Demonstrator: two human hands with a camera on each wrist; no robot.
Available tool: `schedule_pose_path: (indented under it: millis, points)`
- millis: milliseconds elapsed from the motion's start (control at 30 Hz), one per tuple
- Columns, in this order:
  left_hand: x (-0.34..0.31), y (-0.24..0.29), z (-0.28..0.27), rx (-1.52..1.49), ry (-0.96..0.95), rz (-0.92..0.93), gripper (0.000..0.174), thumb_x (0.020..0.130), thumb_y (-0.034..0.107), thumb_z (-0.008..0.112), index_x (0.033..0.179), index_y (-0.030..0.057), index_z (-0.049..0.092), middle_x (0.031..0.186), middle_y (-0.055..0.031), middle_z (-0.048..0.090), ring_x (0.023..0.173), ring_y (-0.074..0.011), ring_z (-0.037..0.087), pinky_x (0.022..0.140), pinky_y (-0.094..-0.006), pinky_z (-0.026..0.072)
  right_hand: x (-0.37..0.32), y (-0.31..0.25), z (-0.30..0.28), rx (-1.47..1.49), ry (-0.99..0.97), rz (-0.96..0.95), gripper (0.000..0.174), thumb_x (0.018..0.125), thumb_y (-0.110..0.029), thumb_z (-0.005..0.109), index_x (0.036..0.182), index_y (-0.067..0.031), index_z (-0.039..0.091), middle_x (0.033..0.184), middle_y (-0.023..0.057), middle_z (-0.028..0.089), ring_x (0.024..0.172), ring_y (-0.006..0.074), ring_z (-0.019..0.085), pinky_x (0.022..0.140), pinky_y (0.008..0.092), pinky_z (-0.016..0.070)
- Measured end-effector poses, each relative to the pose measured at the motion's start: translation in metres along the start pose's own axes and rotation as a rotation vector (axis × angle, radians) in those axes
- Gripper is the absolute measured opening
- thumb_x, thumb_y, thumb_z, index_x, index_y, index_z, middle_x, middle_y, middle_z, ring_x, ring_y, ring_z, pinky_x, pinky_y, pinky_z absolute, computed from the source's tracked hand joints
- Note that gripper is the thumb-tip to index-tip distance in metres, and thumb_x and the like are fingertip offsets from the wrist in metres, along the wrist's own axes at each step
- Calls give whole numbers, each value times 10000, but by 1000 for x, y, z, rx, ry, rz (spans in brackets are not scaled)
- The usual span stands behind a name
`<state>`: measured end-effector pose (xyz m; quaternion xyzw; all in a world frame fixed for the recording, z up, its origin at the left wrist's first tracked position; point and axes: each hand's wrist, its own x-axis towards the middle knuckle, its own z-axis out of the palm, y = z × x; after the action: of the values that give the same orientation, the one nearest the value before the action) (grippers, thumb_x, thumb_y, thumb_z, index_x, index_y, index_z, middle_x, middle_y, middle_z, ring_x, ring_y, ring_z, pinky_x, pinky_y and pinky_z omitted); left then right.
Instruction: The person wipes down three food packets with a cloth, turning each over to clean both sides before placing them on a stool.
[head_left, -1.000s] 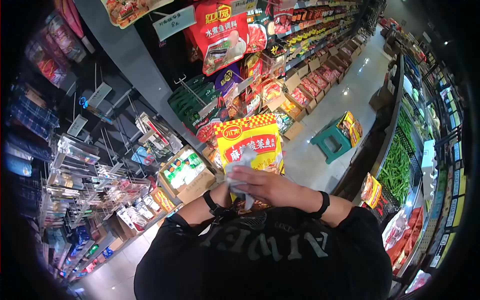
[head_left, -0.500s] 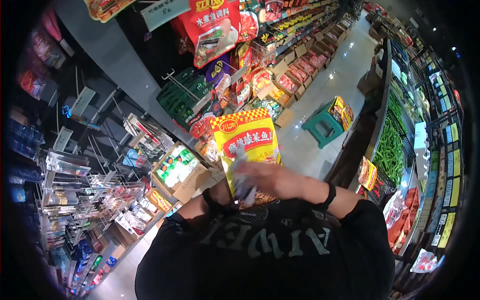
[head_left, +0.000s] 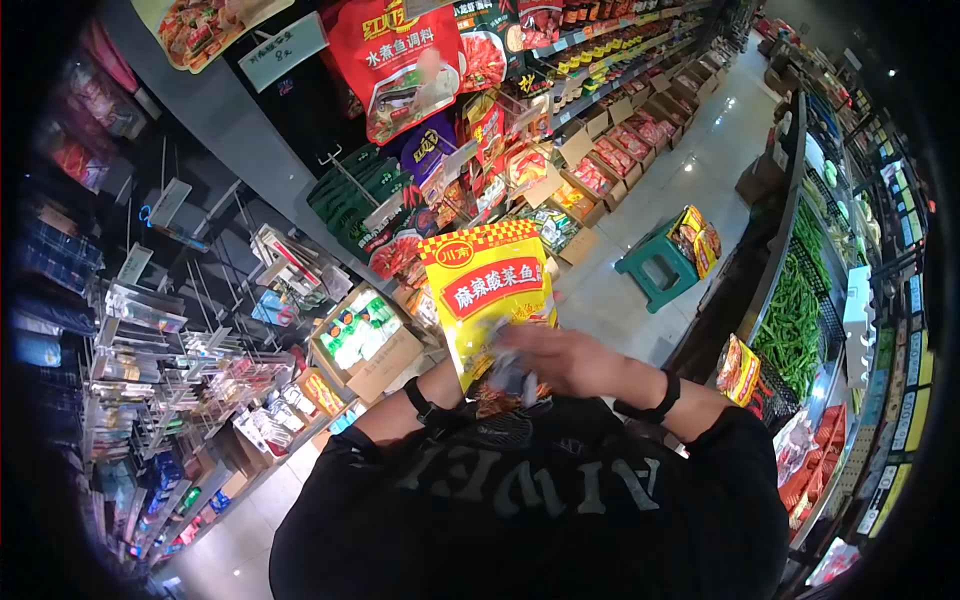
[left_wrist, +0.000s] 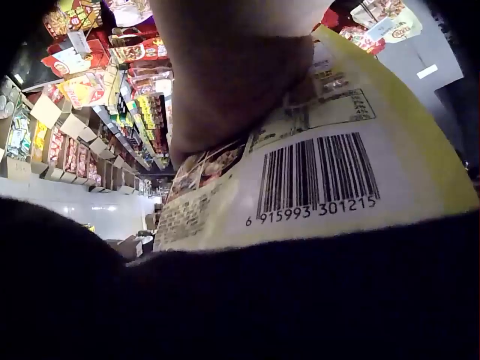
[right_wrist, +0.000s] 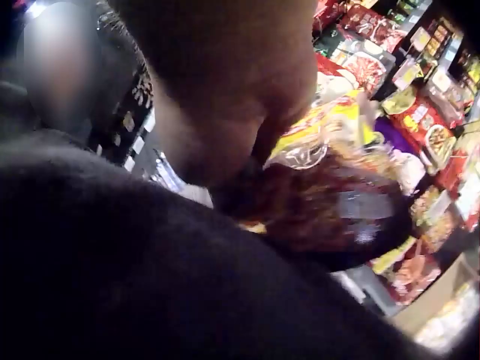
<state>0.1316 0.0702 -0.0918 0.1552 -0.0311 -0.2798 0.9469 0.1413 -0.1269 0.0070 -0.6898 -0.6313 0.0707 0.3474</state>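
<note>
In the head view a yellow seasoning packet with a checkered top edge stands tilted up before the chest. My left hand holds it from behind, against the printed back with the barcode; its fingertips are hidden. Across the lower front of the packet lies my right hand, blurred, with a crumpled whitish cloth gripped under its fingers. The cloth overlaps the packet's lower picture. In the right wrist view the right hand is dark, close to the packet's glossy reddish-brown lower front.
Hanging seasoning packets and cardboard boxes line the aisle ahead. A green stool bears more packets. On the right, a produce shelf holds green peppers, with a yellow packet at its edge. Hooks with small goods stand left.
The right hand with the cloth has moved right and slightly down across the packet, baring more of its printed front. The packet stays held up, shifted slightly left in view.
</note>
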Motion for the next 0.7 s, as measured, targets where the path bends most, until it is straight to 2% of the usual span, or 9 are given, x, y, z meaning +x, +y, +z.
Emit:
schedule_pose_path:
  millis: [100, 200, 300, 400, 500, 600, 700]
  points:
    - [13, -16, 6, 1, 22, 40, 556, 1060, 381, 433, 1503, 49, 377, 1466, -183, 482, 1288, -262, 542, 1063, -416, 468, -43, 39, -17, -195, 135, 254, 373, 768, 43, 654, 1139, 9, 661, 1429, 181, 525, 1353, 342, 494, 1077, 443, 473]
    - [30, -31, 12, 6, 51, 63, 550, 1062, 375, 431, 1502, 49, 379, 1464, -182, 484, 1287, -261, 544, 1062, -415, 468, -47, 30, -21, -29, 161, 234, 387, 798, 46, 640, 1181, -3, 643, 1436, 180, 518, 1338, 351, 507, 1081, 445, 466]
    - [50, -44, 22, 26, 80, 85, 545, 1064, 369, 430, 1501, 48, 380, 1463, -182, 485, 1286, -259, 545, 1062, -413, 469, -39, 9, -25, 230, 29, -28, 431, 810, 37, 639, 1237, -10, 610, 1440, 185, 515, 1316, 366, 524, 1084, 449, 462]
    - [64, -60, 27, 38, 115, 108, 540, 1065, 363, 428, 1500, 47, 381, 1462, -181, 487, 1285, -258, 546, 1061, -412, 470, -60, 26, -33, 209, -53, -219, 463, 816, 21, 647, 1273, -18, 585, 1433, 188, 523, 1320, 370, 519, 1090, 447, 453]
    - [76, -71, 31, 39, 142, 141, 534, 1067, 357, 427, 1500, 46, 383, 1460, -180, 489, 1284, -257, 547, 1060, -411, 470, -111, 64, -60, 167, 72, 57, 435, 813, 26, 641, 1245, -6, 599, 1431, 186, 527, 1338, 359, 506, 1090, 436, 451]
    - [88, -82, 30, 39, 162, 174, 529, 1069, 351, 425, 1499, 46, 384, 1459, -179, 491, 1282, -255, 548, 1060, -409, 471, -143, 84, -78, 47, 29, 119, 417, 823, 53, 601, 1235, -9, 608, 1426, 185, 533, 1340, 346, 507, 1082, 425, 457]
    - [99, -94, 17, 77, 199, 177, 569, 1054, 387, 450, 1490, 26, 388, 1388, -166, 549, 1234, -261, 573, 1041, -404, 481, -134, 72, -73, 303, 95, 26, 451, 817, 67, 578, 1256, -29, 612, 1440, 191, 516, 1325, 359, 516, 1078, 421, 461]
